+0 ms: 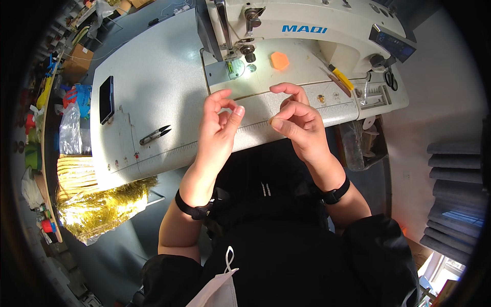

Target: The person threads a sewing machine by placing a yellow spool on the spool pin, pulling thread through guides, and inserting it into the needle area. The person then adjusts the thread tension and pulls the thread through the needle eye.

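Observation:
My left hand is raised over the front edge of the sewing table, fingers curled and thumb apart from the index finger, with nothing visible in it. To its right, my right hand has its thumb tip against a bent finger and the index finger extended; whether something thin is pinched there cannot be told. Behind both hands stands a white MAQI sewing machine, its lamp lighting the presser foot. An orange hexagonal piece lies right of the needle area. Thread snips rest left of my left hand.
A smartphone lies at the table's left. A yellow-handled tool and tweezers lie under the machine arm, near black-handled scissors. Gold tinsel hangs below the left edge; a bin with spools is under the right side.

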### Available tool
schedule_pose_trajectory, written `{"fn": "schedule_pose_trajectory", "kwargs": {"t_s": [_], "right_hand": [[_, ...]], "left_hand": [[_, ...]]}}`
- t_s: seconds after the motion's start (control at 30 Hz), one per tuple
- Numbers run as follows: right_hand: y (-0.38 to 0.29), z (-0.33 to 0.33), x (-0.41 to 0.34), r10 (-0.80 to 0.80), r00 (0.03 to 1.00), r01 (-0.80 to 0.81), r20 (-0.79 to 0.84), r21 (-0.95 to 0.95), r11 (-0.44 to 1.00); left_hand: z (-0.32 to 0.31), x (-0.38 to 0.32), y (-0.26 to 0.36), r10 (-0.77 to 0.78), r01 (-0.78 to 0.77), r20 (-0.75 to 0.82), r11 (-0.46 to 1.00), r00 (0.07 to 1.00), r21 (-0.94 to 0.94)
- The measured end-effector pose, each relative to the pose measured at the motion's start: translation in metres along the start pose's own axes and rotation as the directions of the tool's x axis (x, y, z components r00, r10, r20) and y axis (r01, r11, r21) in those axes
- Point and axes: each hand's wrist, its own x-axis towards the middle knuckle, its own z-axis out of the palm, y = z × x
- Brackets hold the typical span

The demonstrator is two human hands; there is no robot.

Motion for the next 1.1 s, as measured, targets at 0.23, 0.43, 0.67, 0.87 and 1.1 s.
{"fn": "schedule_pose_trajectory", "kwargs": {"t_s": [0.23,0.43,0.67,0.87,1.1], "right_hand": [[0.003,0.014,-0.004,0.088,0.996,-0.088,0.004,0.135,0.987],[-0.001,0.009,-0.001,0.054,0.996,-0.046,0.078,-0.092,0.995],[-0.015,0.007,0.009,-0.042,0.962,0.046,0.271,-0.009,0.999],[-0.024,-0.001,0.02,-0.036,0.909,0.23,0.416,-0.428,0.874],[-0.048,-0.016,0.035,-0.087,0.938,0.29,0.337,-0.618,0.73]], "left_hand": [[0.002,-0.021,0.02,0.189,-0.208,0.111,0.958,0.976,0.195],[-0.002,-0.022,0.026,0.141,-0.162,0.162,0.978,0.977,0.131],[-0.013,-0.024,0.033,0.081,-0.124,0.215,0.973,0.973,0.194],[-0.016,-0.022,0.041,0.074,-0.128,0.21,0.958,0.975,0.257],[0.0,0.007,0.039,0.071,-0.129,0.239,0.963,0.968,0.237]]}}
